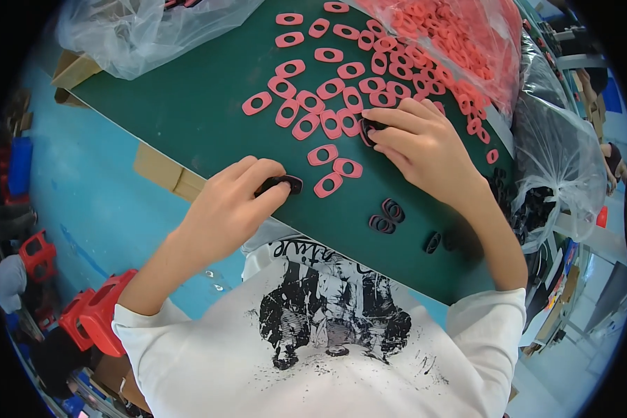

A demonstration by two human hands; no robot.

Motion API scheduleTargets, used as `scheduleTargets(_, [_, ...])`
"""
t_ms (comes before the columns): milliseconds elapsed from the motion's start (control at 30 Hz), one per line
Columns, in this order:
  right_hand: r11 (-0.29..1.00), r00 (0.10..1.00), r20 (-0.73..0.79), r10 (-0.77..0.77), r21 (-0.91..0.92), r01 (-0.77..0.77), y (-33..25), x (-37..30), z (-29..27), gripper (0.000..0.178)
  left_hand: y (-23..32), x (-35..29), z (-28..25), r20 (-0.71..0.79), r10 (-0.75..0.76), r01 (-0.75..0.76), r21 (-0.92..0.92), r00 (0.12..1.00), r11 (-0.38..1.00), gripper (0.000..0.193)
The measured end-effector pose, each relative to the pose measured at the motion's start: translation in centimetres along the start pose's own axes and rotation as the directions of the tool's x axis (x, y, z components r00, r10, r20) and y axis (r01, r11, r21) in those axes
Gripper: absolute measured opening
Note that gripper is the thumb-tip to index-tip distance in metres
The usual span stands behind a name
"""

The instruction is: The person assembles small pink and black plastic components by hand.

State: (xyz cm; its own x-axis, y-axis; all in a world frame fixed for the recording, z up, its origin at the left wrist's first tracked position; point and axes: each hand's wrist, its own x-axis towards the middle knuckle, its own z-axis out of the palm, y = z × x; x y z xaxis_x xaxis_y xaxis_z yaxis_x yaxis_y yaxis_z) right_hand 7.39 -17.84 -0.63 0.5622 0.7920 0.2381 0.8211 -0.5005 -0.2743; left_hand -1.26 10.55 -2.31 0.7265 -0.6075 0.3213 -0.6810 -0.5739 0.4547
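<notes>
My left hand [233,198] is above the table's near left edge, fingers closed on a black oval piece [295,184] that they partly cover. Farther right, my right hand [425,143] pinches another black oval piece [366,134] between thumb and fingers, beside the loose pink rings. Flat pink oval rings [323,155], each with a hole in the middle, lie scattered between and beyond my hands. Several black pieces with pinkish edges [382,223] rest on the table below my right hand.
A green table [181,104] spans the work area. At the far right, a clear bag [460,42] spills many pink rings. Another clear bag [557,153] stands at the right edge, near dark pieces. Far left lies clear plastic [146,35]; red stools [104,313] stand on the blue floor.
</notes>
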Motion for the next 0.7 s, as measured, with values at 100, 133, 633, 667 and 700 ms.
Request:
scheduleTargets(100, [1.0,1.0,-0.015,-0.023,-0.003,0.023,-0.1,0.0,0.3,0.016,0.2,-0.3,0.1,-0.023,0.003,-0.002,0.051,1.0,0.999,0.022])
scheduleTargets(133, [0.998,0.997,-0.044,-0.058,0.01,0.058,0.2,0.1,0.3,0.017,0.2,-0.1,0.1,-0.025,0.008,-0.007,0.049,1.0,0.999,0.022])
scheduleTargets(633, [0.896,0.97,0.127,0.205,0.376,-0.238,1.5,1.4,-0.5,0.03,-0.1,0.1,0.2,-0.01,-0.013,0.013,-0.011,1.0,1.0,0.025])
scheduleTargets(667, [0.895,0.97,0.127,0.207,0.377,-0.24,1.6,1.1,-0.2,0.03,-0.1,0.2,0.3,-0.02,-0.014,0.013,-0.017,1.0,1.0,0.025])
scheduleTargets(700, [0.943,0.992,0.033,0.12,0.308,-0.124,2.0,0.7,0.5,0.032,-0.1,0.2,0.3,-0.029,-0.015,0.014,-0.024,0.999,1.0,0.025])
